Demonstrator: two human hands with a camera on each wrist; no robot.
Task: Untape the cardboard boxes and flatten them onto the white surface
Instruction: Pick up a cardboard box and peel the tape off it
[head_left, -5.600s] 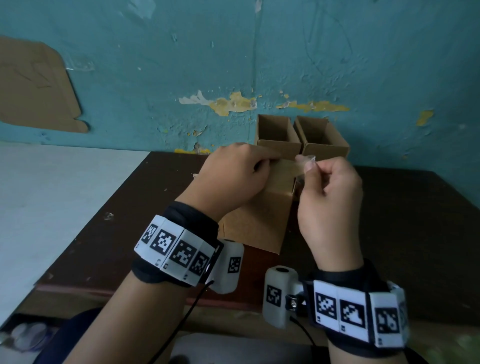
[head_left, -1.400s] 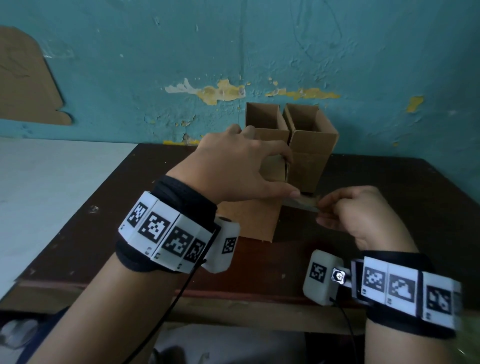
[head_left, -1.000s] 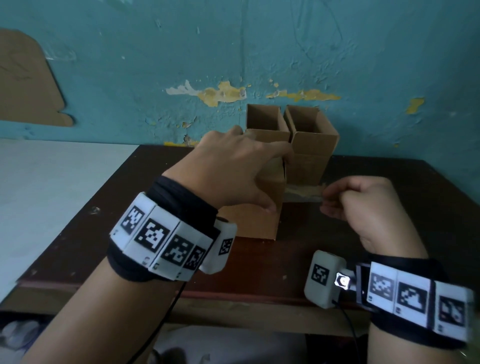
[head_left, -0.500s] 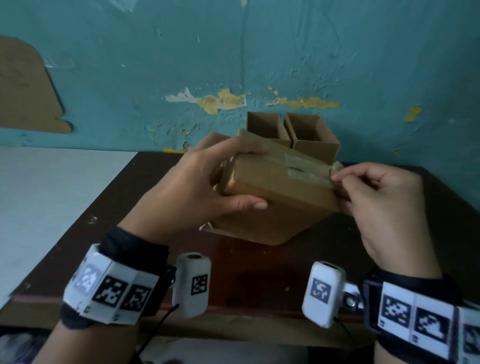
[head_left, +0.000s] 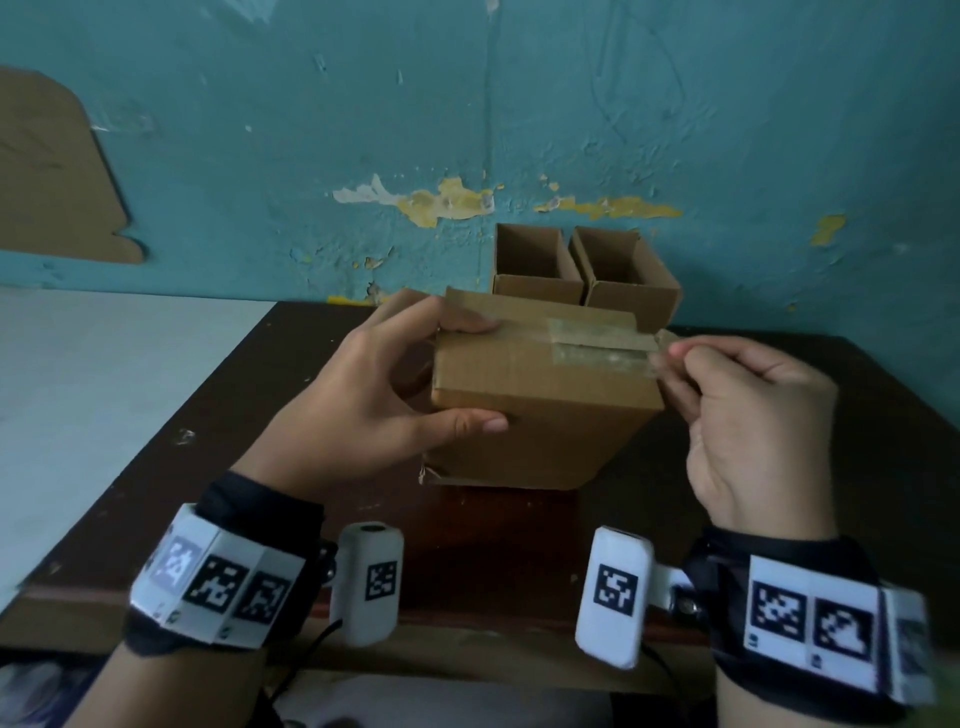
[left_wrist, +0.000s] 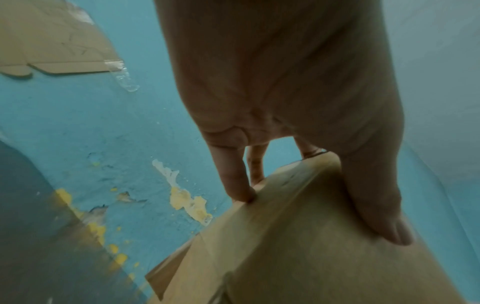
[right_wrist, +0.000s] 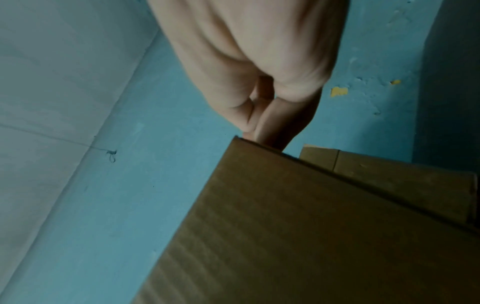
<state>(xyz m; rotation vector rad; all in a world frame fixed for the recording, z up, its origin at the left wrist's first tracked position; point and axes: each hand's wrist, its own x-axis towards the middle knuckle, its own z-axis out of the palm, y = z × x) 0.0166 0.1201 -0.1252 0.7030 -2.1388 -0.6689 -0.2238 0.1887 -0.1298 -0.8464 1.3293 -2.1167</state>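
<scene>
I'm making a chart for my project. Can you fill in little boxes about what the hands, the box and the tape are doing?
left hand: grips the taped box, thumb on its front
right hand: pinches the tape end at the box's right edge
tape: partly stuck across the top seam
open boxes: two, side by side behind, by the wall
table: dark brown
white surface: to the left

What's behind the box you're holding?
Two open cardboard boxes stand side by side behind the held box, against the blue wall. Their lower parts are hidden by it.
</scene>
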